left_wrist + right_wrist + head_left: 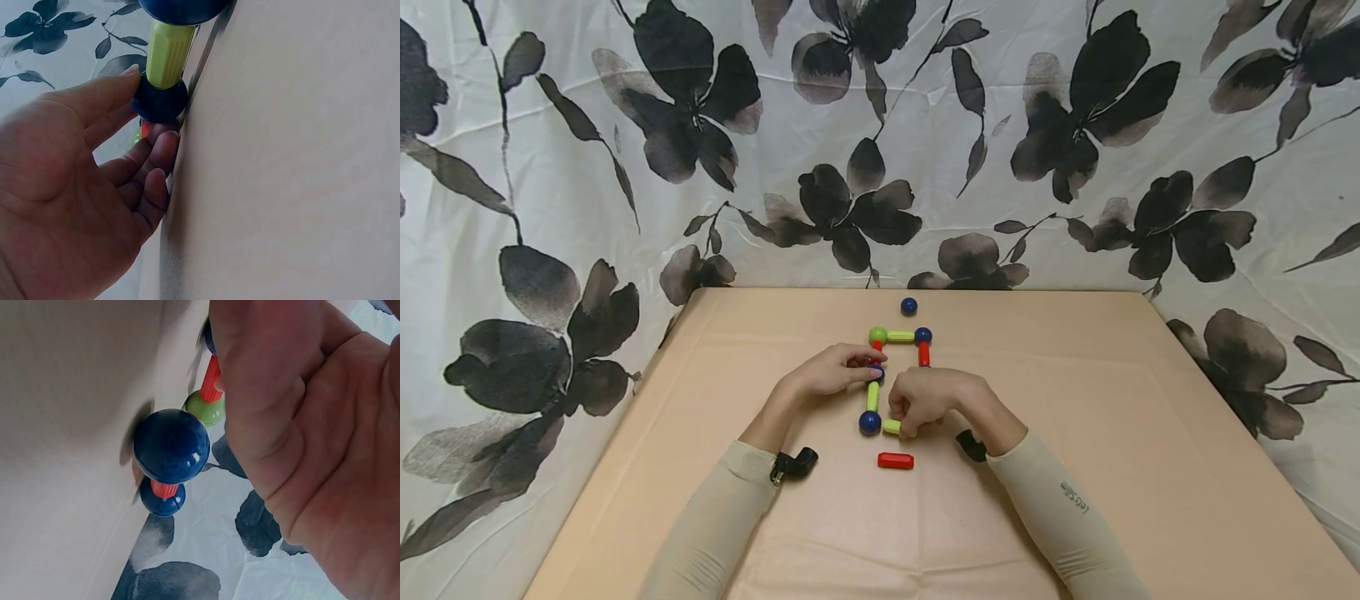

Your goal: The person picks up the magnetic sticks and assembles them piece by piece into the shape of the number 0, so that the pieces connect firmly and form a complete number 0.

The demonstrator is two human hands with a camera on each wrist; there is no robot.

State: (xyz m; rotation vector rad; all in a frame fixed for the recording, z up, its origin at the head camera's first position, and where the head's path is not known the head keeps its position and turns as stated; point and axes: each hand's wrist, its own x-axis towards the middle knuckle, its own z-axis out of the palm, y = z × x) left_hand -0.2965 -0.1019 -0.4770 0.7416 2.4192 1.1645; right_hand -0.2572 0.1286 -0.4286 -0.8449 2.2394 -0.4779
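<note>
My left hand [835, 371] pinches a dark blue ball [159, 101] in the left side of a ball-and-rod frame. From that ball a yellow-green rod [872, 397] runs to a nearer blue ball [869, 423], and a red rod leads to the green ball [877, 334]. My right hand [931, 398] holds a short yellow-green rod [892, 427] just right of the nearest ball; a gap between them is hard to judge. Beside the right hand in its wrist view is another blue ball [172, 447], hidden in the head view.
At the frame's far side a yellow-green rod [901, 337] joins the green ball to a blue ball [922, 335], from which a red rod [924, 355] comes nearer. One loose blue ball [909, 307] lies beyond, a loose red rod [896, 461] nearer, on the tan table [1075, 467].
</note>
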